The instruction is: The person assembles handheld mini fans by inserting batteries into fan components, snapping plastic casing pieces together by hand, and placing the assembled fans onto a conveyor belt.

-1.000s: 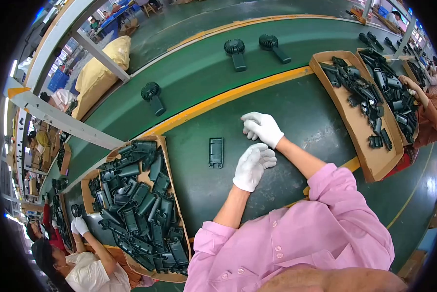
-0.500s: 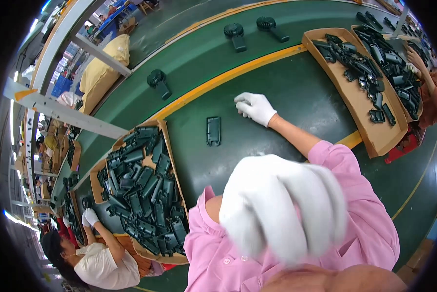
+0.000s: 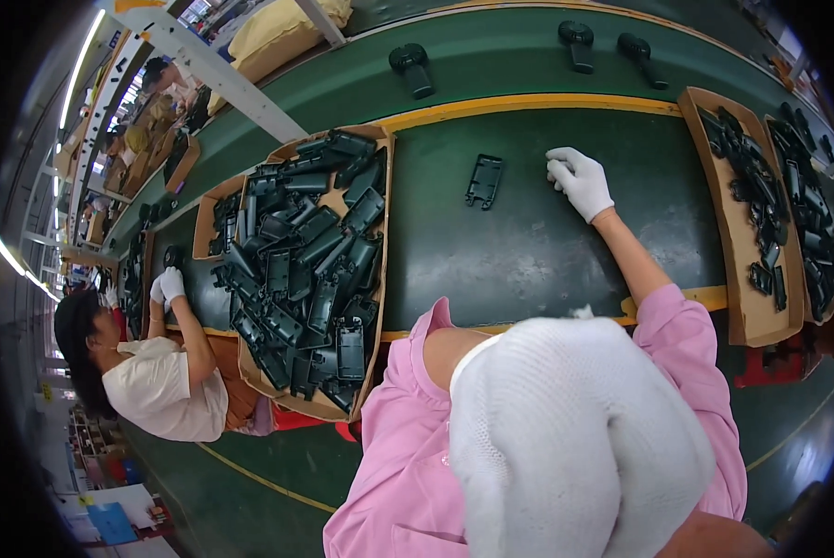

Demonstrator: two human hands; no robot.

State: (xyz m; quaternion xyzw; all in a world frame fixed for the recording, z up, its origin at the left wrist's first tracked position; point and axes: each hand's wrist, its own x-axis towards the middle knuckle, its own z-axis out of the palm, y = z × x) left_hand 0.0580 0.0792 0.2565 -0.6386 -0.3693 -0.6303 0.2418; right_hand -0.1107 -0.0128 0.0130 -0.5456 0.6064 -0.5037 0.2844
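Note:
My left hand [image 3: 575, 437], in a white knit glove, is raised very close to the camera in front of my pink shirt. The back of the glove faces me, and the fingertips run out of sight at the lower edge. On the green tabletop rests my gloved right hand [image 3: 582, 183], its fingers curled in with nothing visible in them. To its left, apart from it, a dark rectangular plastic housing piece [image 3: 485, 181] lies alone, its hollow side up.
At left, a cardboard tray [image 3: 386, 242] is heaped with dark plastic housings. Another cardboard tray [image 3: 744, 312] at right carries smaller dark parts. Handheld fans [image 3: 411, 70] lie on the green belt [image 3: 491, 56] beyond the yellow edge. A co-worker [image 3: 161, 395] sits at left.
The view has turned, so the table and trays appear shifted. My left hand has come closer to the camera, its fingers dropping out of view. The right hand stays on the table.

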